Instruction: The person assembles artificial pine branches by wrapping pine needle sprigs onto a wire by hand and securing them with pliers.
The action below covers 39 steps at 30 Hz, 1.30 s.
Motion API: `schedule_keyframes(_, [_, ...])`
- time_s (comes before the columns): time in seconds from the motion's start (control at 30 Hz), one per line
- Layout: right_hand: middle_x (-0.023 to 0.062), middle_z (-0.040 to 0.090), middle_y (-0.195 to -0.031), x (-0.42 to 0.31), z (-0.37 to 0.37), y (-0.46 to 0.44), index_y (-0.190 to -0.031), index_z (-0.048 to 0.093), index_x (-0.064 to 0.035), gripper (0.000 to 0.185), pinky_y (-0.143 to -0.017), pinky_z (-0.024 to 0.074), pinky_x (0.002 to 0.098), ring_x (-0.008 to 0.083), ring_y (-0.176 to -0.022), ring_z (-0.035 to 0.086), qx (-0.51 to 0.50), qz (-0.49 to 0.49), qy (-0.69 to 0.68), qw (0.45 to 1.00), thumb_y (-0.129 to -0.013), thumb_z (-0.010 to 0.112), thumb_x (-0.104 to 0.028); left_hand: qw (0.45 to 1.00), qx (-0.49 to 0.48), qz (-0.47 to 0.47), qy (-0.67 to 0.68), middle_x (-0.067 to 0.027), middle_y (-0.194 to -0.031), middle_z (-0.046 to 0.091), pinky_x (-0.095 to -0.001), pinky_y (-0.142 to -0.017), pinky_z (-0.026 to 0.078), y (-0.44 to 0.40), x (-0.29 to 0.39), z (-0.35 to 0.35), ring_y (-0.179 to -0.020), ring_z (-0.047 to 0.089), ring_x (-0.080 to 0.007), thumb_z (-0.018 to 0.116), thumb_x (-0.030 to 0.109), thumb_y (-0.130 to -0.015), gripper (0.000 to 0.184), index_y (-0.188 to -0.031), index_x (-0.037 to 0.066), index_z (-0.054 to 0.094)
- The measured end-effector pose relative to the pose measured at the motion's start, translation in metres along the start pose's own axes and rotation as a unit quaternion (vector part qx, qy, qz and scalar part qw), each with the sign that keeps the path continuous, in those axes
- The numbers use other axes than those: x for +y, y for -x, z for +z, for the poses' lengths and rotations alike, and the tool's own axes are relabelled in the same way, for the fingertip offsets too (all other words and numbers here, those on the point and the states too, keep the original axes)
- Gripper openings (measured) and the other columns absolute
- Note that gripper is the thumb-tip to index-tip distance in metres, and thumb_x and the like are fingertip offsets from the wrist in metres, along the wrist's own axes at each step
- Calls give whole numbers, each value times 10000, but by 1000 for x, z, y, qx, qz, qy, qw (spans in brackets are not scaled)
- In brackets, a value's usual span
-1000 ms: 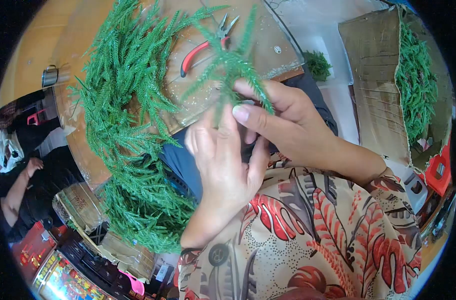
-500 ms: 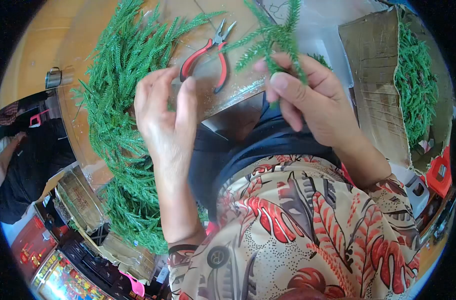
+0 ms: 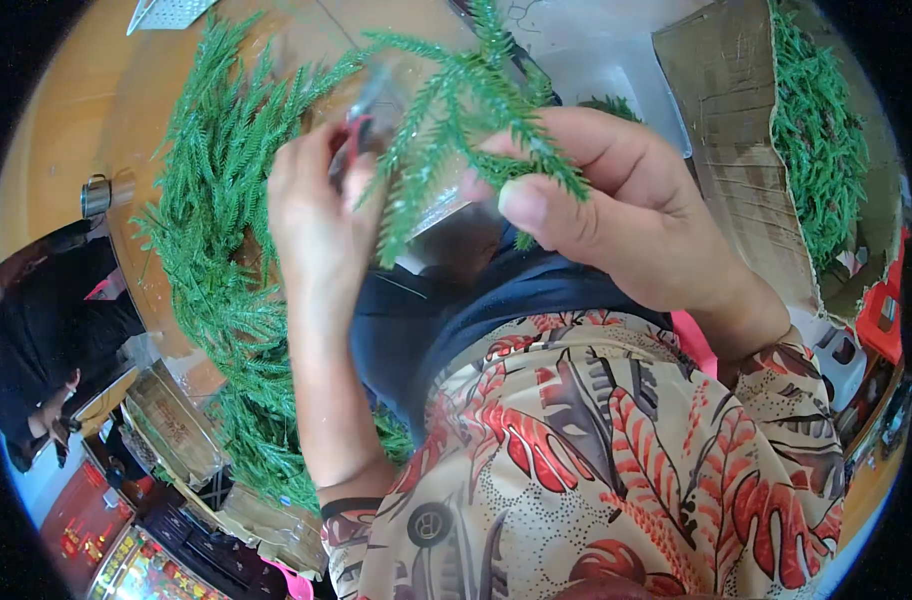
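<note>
My left hand [image 3: 311,205] is closed round the red-handled pliers [image 3: 357,132], whose metal jaws are smeared by motion and point up and away. Pinched between the thumb and fingers of my right hand [image 3: 636,215] is an artificial pine sprig [image 3: 451,115]. Its green needled branches spread left, partly in front of the pliers and close to my left hand. A long artificial pine garland [image 3: 211,215] lies along the left of the table, beside and partly behind my left forearm.
On the right stands a cardboard box [image 3: 721,130] holding more greenery [image 3: 821,160], with a pale plastic bin [image 3: 666,100] beside it. A metal cup [image 3: 96,196] sits at the table's left edge. Another person in black [image 3: 56,320] is beyond that edge. Cardboard boxes [image 3: 176,430] stand lower left.
My left hand has taken hold of the pliers, which lay on the table, and lifted them. My right hand has brought the sprig left and nearer. The view has shifted slightly.
</note>
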State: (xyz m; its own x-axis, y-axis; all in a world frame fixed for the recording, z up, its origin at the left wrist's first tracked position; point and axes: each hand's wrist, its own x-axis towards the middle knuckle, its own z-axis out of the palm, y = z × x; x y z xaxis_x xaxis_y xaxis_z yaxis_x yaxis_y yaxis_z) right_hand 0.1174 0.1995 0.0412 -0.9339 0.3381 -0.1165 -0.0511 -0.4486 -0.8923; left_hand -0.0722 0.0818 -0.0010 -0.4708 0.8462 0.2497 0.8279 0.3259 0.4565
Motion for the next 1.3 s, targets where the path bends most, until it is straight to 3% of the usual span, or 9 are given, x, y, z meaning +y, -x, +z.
schedule_keyframes(0.03, [52,599,-948,5,1,0,-1060,534,-7,262,-677,403,175,44,-765,505,7,-15,-8,1000,-837,549,-144,989,19,-100,109,-130,-864,542,-335,-708,418,4,3,-5,-825,532,-238,537,171,-754,310,-981,-40,534])
schedule_keyframes(0.07, [52,599,-948,8,1,0,-1056,535,-2,256,-726,412,186,58,-815,525,13,-29,-15,999,-837,547,-134,930,-30,-233,283,-96,-875,534,-319,-673,420,5,1,-19,-809,525,-213,491,219,-775,352,-1009,-43,519])
schedule_keyframes(0.13, [54,599,-948,5,0,0,-1046,539,4,242,-786,402,206,79,-893,524,-4,-12,-23,1000,-835,544,-115,805,47,-235,542,-109,-901,512,-317,-636,418,16,15,-38,-757,516,-222,487,276,-782,430,-1066,-47,466])
schedule_keyframes(0.23, [57,599,-948,7,0,-3,-1026,546,10,214,-803,400,210,86,-914,527,-13,-9,-30,999,-833,534,-84,789,-46,-91,606,-172,-916,472,-324,-606,419,32,9,-66,-743,516,-223,558,388,-738,611,-1126,-52,384])
schedule_keyframes(0.4, [54,596,-931,10,3,-4,-983,551,19,170,-795,401,205,83,-897,527,-21,-10,-19,1000,-830,522,-48,924,-141,-6,354,-119,-902,502,-270,-722,378,36,23,-83,-824,492,-193,664,240,-555,499,-942,-52,545])
schedule_keyframes(0.57, [50,588,-918,12,5,-2,-965,552,22,151,-784,400,204,80,-882,524,-31,-22,18,999,-830,517,-36,941,-146,-48,300,-94,-922,507,-247,-694,361,40,20,-85,-810,479,-166,654,210,-529,489,-945,-28,560])
schedule_keyframes(0.97, [62,582,-906,9,9,-2,-932,553,44,140,-762,397,209,83,-856,519,-67,-27,48,996,-822,512,-32,923,-157,-64,346,-91,-953,487,-244,-739,357,44,18,-88,-839,474,-166,657,228,-529,534,-985,-26,541])
schedule_keyframes(1.17, [54,586,-892,9,9,-3,-926,561,40,142,-756,396,208,81,-854,517,-93,-3,52,994,-826,515,-49,946,-144,1,289,-108,-945,498,-263,-726,379,42,15,-87,-832,484,-188,653,232,-523,524,-969,-25,553])
schedule_keyframes(1.3, [43,589,-878,6,8,-3,-922,569,39,152,-748,397,206,74,-838,516,-125,67,-16,990,-824,538,-72,965,-141,101,195,-123,-916,510,-292,-713,408,33,18,-91,-816,502,-211,651,204,-524,491,-949,-26,570])
